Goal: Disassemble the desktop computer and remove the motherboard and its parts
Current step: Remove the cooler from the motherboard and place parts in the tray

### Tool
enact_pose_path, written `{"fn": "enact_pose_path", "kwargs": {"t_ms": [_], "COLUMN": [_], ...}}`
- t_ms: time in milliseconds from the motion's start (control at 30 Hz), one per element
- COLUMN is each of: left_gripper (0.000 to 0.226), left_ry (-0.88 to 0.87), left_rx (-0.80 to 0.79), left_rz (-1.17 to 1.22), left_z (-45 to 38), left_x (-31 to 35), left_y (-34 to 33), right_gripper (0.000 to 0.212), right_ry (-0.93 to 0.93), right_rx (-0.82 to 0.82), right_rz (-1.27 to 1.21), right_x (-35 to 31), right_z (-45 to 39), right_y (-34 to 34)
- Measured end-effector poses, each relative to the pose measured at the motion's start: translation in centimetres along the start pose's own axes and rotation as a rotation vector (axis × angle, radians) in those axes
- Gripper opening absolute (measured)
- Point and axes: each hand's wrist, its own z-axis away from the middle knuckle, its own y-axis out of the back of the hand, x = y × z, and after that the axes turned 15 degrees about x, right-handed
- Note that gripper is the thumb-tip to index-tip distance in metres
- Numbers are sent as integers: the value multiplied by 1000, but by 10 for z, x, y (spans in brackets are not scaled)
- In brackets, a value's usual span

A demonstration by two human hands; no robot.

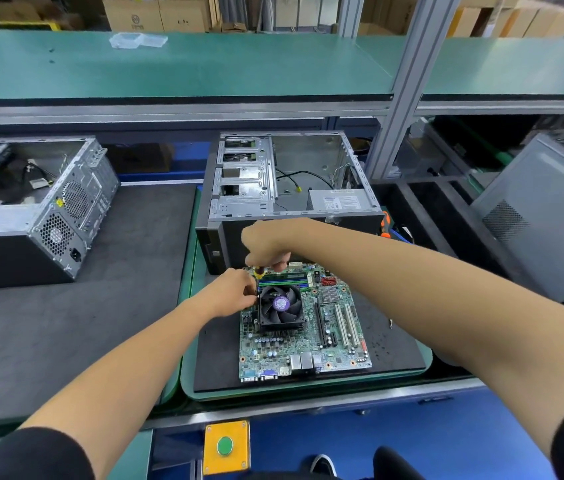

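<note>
The motherboard (303, 323) lies flat on the table before the open case (287, 188). At the cooler fan (280, 304)'s far-left corner, the right hand (266, 245) grips an upright screwdriver (257, 277) from above; the left hand (232, 292), nearer, pinches its shaft.

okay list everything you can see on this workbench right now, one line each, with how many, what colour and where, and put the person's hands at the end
motherboard: one, green, flat on the black mat nearest the person
cooler fan: one, black with purple hub, on the motherboard
screwdriver: one, yellow and black, upright at the fan's far left corner
open case: one, grey metal and black, behind the motherboard
second case: one, silver and black, left on the dark mat
side panel: one, grey, leaning at right
button: one, green on a yellow plate, bench front
left hand: steadies the screwdriver shaft
right hand: grips the screwdriver handle
</note>
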Motion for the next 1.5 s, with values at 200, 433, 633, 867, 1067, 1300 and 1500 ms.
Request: {"fn": "enact_pose_path", "kwargs": {"t_ms": [200,433,633,867,1067,1300,1500], "left_gripper": [32,24,17,20,25,10,10], "left_ry": [-41,-24,-25,-42,-81,7,14], "left_rx": [34,25,22,-64,-119,30,-17], "left_rz": [-8,-45,-57,-152,-196,52,30], "left_z": [1,2,-3,-10,-10,-2,-6], "left_x": [1,-3,0,4,1,-5,1], "left_y": [0,-2,-2,3,5,-4,2], "right_gripper": [40,12,50,30,17,4,58], "right_ry": [405,417,-53,-48,390,353,5], "right_rx": [154,178,106,-110,129,92,98], "right_rz": [301,142,-293,-32,302,-51,-106], "right_x": [-15,-3,-5,-10,-5,-2,-1], "right_z": [3,2,4,4,2,1,2], "right_y": [-2,-2,-6,6,-2,-2,-3]}}
